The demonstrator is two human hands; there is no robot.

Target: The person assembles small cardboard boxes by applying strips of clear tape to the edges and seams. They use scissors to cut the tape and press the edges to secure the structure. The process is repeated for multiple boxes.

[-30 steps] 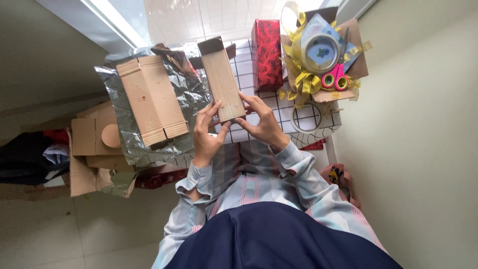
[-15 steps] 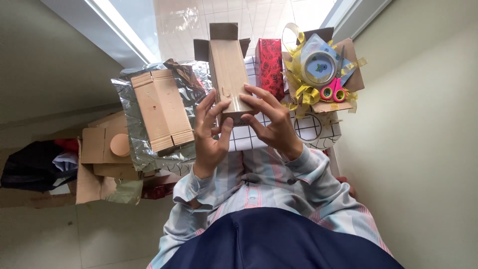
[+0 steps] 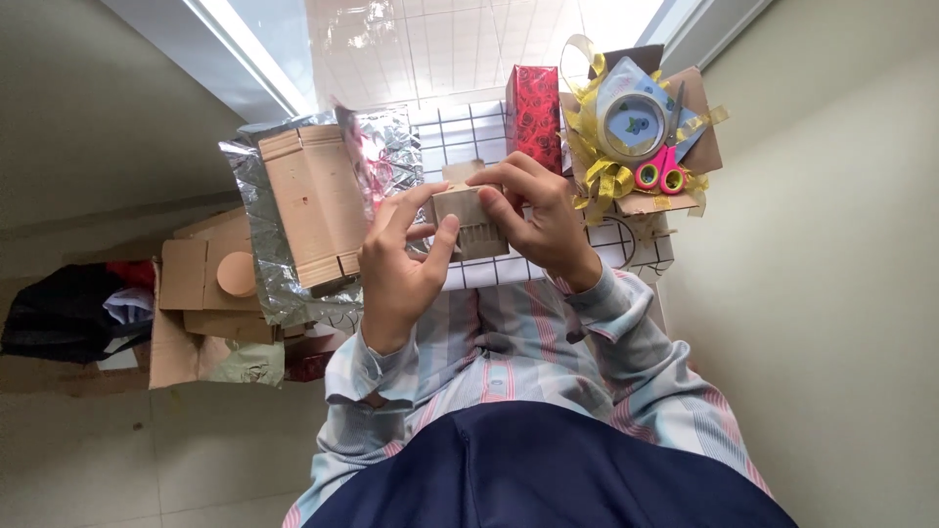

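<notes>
Head view: tiled floor and pale walls surround a grid-patterned sheet (image 3: 606,256). Left hand (image 3: 396,264) and right hand (image 3: 533,210) are both clamped on a small cardboard box (image 3: 468,223), held just above the sheet. Left of the sheet, a flat cardboard box (image 3: 311,203) lies on silver foil (image 3: 256,264). At its far right corner, pink scissors (image 3: 660,174) rest beside a tape roll (image 3: 631,125).

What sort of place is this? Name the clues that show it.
Probably a home gift-wrapping spot. Both hands hold a small cardboard box over grid-patterned paper; a red wrapped box, tape roll, scissors and gold ribbon lie nearby.
</notes>
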